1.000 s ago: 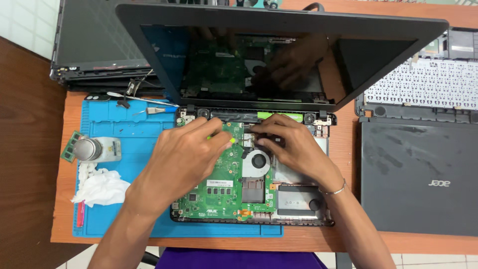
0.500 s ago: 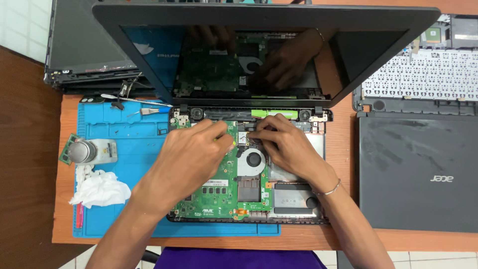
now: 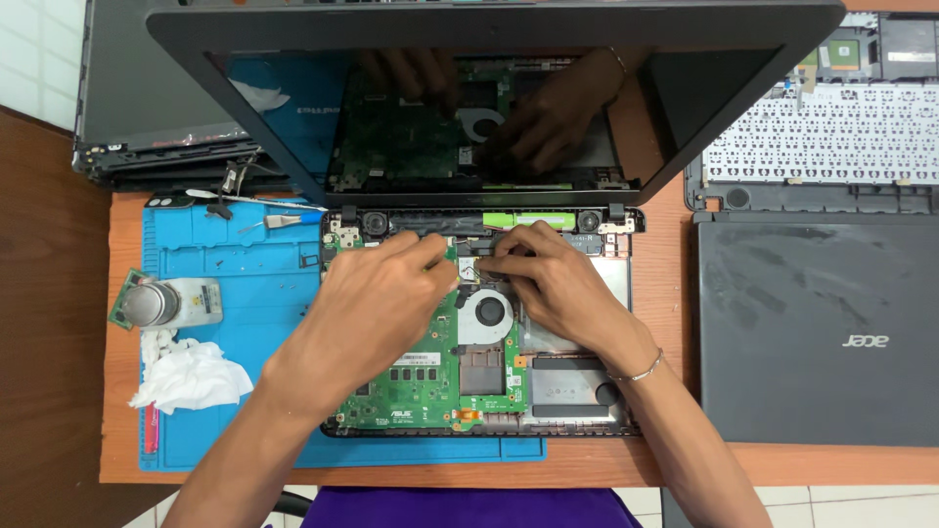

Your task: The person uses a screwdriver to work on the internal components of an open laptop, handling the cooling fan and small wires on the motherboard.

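Both hands have edged together: left hand (image 3: 377, 303) and right hand (image 3: 558, 284) pinch a small connector beneath their fingertips on the exposed green laptop motherboard (image 3: 430, 376). Keyboard cover already off; board still mounted.

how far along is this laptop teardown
Done: the keyboard deck is off and lies upper right, leaving the green motherboard and fan bare.
In hand: left hand and right hand both pinch at a small part near the hinge edge; what exactly is hidden.
Left: board and fan sit in the base, screen attached.
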